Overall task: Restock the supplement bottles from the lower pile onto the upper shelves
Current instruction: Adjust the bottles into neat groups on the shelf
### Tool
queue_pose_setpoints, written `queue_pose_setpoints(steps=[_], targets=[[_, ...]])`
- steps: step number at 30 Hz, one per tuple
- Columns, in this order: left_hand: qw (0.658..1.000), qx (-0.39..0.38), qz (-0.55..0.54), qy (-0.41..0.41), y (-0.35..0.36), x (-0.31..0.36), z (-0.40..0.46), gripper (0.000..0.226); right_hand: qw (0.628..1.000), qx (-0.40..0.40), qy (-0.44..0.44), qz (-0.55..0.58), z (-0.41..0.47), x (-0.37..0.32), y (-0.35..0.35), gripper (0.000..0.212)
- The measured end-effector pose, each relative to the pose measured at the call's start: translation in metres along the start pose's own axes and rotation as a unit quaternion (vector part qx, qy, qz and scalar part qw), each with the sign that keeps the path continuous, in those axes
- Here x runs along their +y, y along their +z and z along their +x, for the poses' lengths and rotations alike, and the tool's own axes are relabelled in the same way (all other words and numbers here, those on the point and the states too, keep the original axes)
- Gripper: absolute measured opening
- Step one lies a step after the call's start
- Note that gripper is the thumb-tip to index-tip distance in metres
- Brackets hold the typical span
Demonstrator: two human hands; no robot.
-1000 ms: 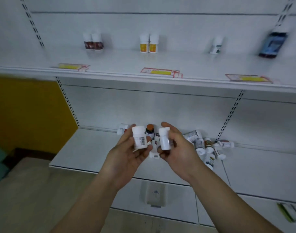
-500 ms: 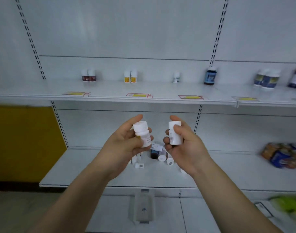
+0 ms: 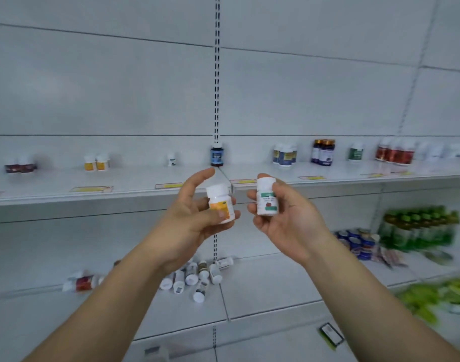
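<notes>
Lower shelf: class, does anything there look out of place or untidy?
Yes. A pile of bottles lies toppled on the lower shelf, while bottles on the upper shelf stand upright in groups.

Left bottle [image 3: 220,204]: white w/ orange-yellow label. Right bottle [image 3: 266,196]: white, green band + red-brown spot. Shelves [image 3: 119,194] white, yellow price tags [image 3: 91,189]. Upper row: dark blue bottle [image 3: 216,155], red ones [image 3: 394,153], green one [image 3: 356,152]. Pile [image 3: 192,278] mostly white.
</notes>
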State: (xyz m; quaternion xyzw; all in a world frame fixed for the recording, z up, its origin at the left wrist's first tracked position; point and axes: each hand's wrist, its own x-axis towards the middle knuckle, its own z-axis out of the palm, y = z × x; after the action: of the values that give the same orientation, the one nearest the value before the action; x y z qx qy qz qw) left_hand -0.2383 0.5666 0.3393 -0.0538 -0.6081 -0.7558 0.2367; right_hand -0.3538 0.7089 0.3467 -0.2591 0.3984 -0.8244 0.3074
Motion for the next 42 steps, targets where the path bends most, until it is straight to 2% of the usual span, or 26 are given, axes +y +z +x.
queue_pose_setpoints(steps=[4,8,13,16,21,28,32,36,42], targets=[[0.999,-0.031,-0.035,-0.011,0.057,-0.025,0.034,0.049,0.997,0.026,-0.043,-0.059,-0.016,-0.046,-0.051,0.028],[0.997,-0.055,-0.045,-0.029,0.098,-0.048,0.07,0.054,0.991,0.049,-0.07,-0.106,-0.021,-0.085,-0.095,0.029],[0.998,-0.059,0.006,-0.036,0.12,-0.069,0.114,0.059,0.975,0.077,-0.079,-0.192,0.004,-0.108,-0.131,0.029],[0.998,-0.044,0.013,-0.037,0.111,-0.077,0.14,0.061,0.973,0.079,-0.071,-0.203,0.035,-0.107,-0.139,0.028],[0.999,-0.006,0.042,-0.024,0.073,-0.081,0.186,0.053,0.975,0.048,-0.054,-0.211,0.109,-0.092,-0.135,0.032],[0.984,0.122,0.133,0.016,-0.003,-0.062,0.223,0.047,0.969,-0.046,-0.015,-0.243,0.214,-0.059,-0.106,0.03],[0.953,0.183,0.239,0.024,-0.051,-0.045,0.221,0.048,0.958,-0.083,0.008,-0.276,0.264,-0.031,-0.075,0.025],[0.914,0.25,0.319,0.001,-0.102,-0.025,0.214,0.047,0.931,-0.146,0.008,-0.335,0.308,0.0,-0.035,0.024],[0.823,0.299,0.479,-0.069,-0.178,-0.002,0.191,0.045,0.884,-0.239,-0.001,-0.403,0.355,0.055,0.02,0.025]])
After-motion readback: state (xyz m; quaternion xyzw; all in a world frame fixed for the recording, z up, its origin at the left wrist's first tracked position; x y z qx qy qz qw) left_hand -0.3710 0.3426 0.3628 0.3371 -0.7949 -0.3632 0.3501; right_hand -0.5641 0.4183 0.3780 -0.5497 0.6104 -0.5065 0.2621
